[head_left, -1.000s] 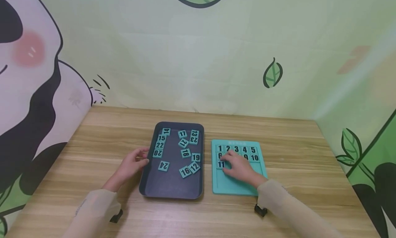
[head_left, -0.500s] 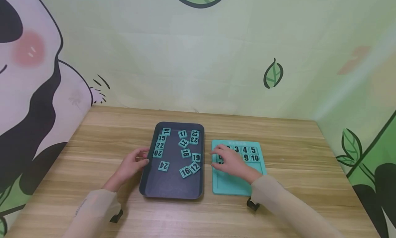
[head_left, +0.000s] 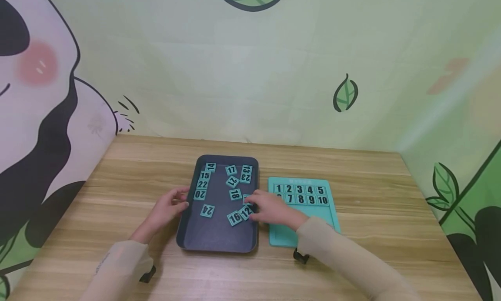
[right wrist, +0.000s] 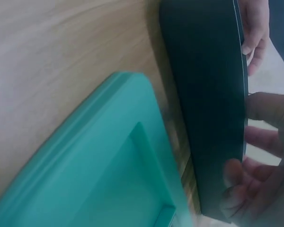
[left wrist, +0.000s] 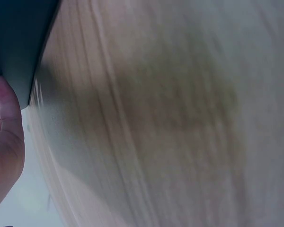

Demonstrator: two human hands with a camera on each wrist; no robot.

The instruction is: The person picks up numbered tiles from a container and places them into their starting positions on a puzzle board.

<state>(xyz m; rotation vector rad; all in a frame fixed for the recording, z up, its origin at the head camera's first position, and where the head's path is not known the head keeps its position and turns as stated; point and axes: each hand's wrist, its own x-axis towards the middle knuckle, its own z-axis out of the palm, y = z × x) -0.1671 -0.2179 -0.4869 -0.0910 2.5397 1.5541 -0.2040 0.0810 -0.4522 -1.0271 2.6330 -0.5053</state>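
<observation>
A dark tray (head_left: 217,240) lies on the table with several teal number tiles loose in it. My left hand (head_left: 166,209) rests at its left rim, with the thumb (left wrist: 7,97) against the outer wall. My right hand (head_left: 272,209) reaches over the right rim, thumb and fingers spread apart. Its fingers cover most of the tile 19 (head_left: 245,199), and the thumb overlaps the edge of the tile 12 (head_left: 245,212). The tile 16 (head_left: 235,217) lies just left of 12. Inside the tray, the right fingertips are hidden by the wall in the right wrist view.
A teal number board (head_left: 334,218) stands right of the tray, two rows of tiles at its top. My right forearm crosses its lower part and the hand covers its left side. The wooden table (head_left: 375,192) meets a printed wall (head_left: 242,75) behind.
My right hand has moved left from the tile 11 on the board to the tray's right side, above tiles 19 and 12. The left hand stays at the rim.
</observation>
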